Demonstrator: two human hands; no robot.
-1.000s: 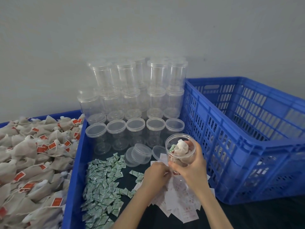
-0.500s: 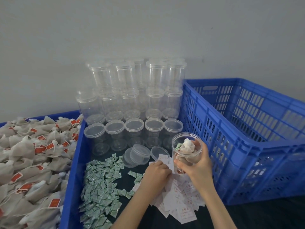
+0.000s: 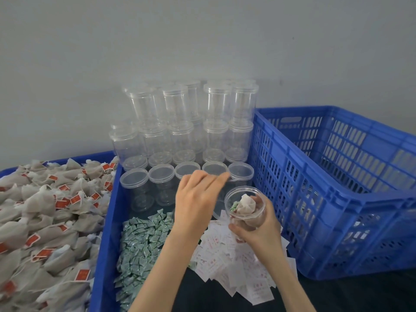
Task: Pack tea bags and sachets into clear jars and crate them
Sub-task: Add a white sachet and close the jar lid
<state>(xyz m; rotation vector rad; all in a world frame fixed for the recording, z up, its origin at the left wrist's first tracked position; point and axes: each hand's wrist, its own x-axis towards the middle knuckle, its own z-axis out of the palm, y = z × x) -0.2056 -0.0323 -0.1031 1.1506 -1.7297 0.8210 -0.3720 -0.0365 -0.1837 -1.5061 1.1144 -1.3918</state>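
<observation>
My right hand point(image 3: 258, 230) grips an open clear jar point(image 3: 245, 194) from below, beside the blue crate point(image 3: 337, 194). A tea bag point(image 3: 246, 206) and a green sachet point(image 3: 234, 207) sit inside the jar. My left hand point(image 3: 195, 201) hovers just left of the jar, over the tray. Its fingers stretch up and to the right and are blurred, so whether they pinch anything is unclear. Below the hands lie a pile of white sachets point(image 3: 225, 255) and a pile of green sachets point(image 3: 144, 239).
A heap of tea bags with red tags point(image 3: 45, 210) fills the left bin. Empty lidded jars point(image 3: 186, 122) are stacked against the wall, with a front row point(image 3: 135, 179) in the blue tray point(image 3: 108, 233). The crate's mesh wall rises right of the jar.
My left hand has lifted off the white sachet pile and moved up beside the jar. The jar in my right hand has shifted slightly right, toward the crate.
</observation>
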